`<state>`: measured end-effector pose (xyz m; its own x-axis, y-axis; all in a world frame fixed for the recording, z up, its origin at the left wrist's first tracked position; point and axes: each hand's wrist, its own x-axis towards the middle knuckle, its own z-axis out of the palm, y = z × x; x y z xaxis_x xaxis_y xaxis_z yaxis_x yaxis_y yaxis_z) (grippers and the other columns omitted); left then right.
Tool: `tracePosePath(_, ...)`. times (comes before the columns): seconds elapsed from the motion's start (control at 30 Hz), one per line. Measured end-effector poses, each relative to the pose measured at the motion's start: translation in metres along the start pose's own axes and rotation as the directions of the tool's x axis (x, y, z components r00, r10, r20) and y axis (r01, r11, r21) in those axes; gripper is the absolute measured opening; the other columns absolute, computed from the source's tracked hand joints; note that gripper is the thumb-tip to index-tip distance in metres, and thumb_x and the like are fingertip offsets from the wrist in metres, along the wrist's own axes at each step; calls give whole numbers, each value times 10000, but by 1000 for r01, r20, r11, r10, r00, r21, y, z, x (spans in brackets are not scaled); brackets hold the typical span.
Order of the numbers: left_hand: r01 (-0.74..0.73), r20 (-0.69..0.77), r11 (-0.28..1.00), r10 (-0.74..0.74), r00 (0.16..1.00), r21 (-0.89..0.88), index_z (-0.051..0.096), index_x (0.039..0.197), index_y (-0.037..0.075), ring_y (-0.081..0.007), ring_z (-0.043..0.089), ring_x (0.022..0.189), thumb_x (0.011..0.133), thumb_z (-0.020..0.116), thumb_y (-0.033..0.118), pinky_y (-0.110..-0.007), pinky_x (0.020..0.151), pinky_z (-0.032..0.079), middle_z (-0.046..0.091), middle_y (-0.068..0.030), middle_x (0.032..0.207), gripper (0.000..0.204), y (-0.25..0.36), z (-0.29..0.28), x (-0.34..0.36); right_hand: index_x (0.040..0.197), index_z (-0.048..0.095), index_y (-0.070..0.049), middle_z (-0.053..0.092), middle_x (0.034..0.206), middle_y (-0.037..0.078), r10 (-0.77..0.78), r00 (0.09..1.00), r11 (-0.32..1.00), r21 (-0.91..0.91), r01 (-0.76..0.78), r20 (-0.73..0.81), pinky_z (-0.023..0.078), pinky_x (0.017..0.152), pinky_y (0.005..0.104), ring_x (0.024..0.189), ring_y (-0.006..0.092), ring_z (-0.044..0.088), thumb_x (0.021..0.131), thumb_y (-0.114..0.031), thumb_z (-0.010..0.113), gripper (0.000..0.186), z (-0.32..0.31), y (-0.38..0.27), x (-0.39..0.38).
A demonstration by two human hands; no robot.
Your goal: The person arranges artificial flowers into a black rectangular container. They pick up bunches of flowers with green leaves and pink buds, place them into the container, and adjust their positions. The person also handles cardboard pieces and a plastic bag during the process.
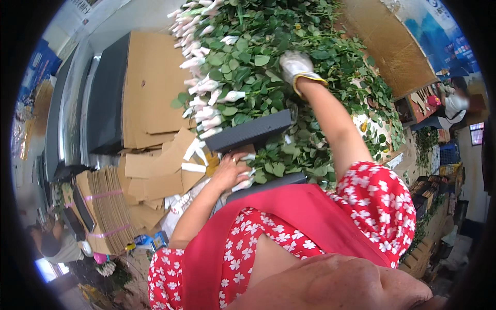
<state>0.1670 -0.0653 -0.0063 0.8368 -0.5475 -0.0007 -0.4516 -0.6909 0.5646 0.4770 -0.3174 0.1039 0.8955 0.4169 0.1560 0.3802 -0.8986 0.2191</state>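
Red apron (206,243) and a red short-sleeved blouse patterned with white flowers (385,206) fill the foreground, worn by the person whose hands are at work. The bare left hand (230,173) rests with loosely bent fingers against a few flower heads in white sleeves, close to the body; whether it grips one I cannot tell. The right hand (297,67), in a white glove with a yellow-edged cuff, reaches well forward into a broad heap of leafy green stems (253,49) — its fingers are lost among the leaves, so its grip cannot be made out.

Between the hands stands a long black rectangular block (250,132); a second black piece (268,186) lies nearer the apron, with a small lot of stems between the two. Beyond the block, the heap's white-sleeved flower heads (194,62) line up along its left side. The work looks partway along: the heads in view mostly seem sleeved, and one small lot lies apart, while the far larger heap remains.

Left of the flowers are loose brown cardboard pieces (155,170), a cardboard stack bound with pink straps (106,201) and tall black panels (108,95). Farther off — blurred at the edges — are a co-worker in a pale top (454,108) at right and another person (57,243) at left.
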Motion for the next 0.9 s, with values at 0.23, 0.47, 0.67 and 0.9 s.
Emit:
tracePosePath(0.23,62,-101,998,-62,993,-4,730,1080,242,-316,439,1252,798,745,297,-531,1086,274,489,-60,1401,287,7,9,-13,1090,691,-146,670,1140,112,92,982,996,23,-90,-167,530,940,374,1111,289,623,862,-74,588,260,-49,-4,26)
tracePosePath(0.47,127,-146,956,-170,975,-263,526,1350,129,-337,517,1173,752,802,232,-430,1019,378,568,-102,1324,667,-3,26,-13,1135,646,-142,702,945,158,40,791,999,44,-16,-610,533,740,431,806,333,667,864,-33,553,307,-183,73,7)
tracePosePath(0.67,86,-213,967,-139,967,-240,601,1253,66,-343,534,1140,728,819,223,-407,1013,421,574,-129,1285,589,-9,26,-9,1181,627,-88,682,953,149,-295,824,857,246,452,-483,531,735,396,850,316,665,831,-45,622,352,-232,103,-117)
tracePosePath(0.9,111,-255,978,-154,954,-177,640,1213,113,-316,552,1118,728,806,281,-426,1012,397,643,-108,1181,539,-8,26,-11,1181,614,-133,649,1139,181,-285,840,939,310,147,463,542,884,413,1034,312,649,819,-201,659,371,-17,21,-220)
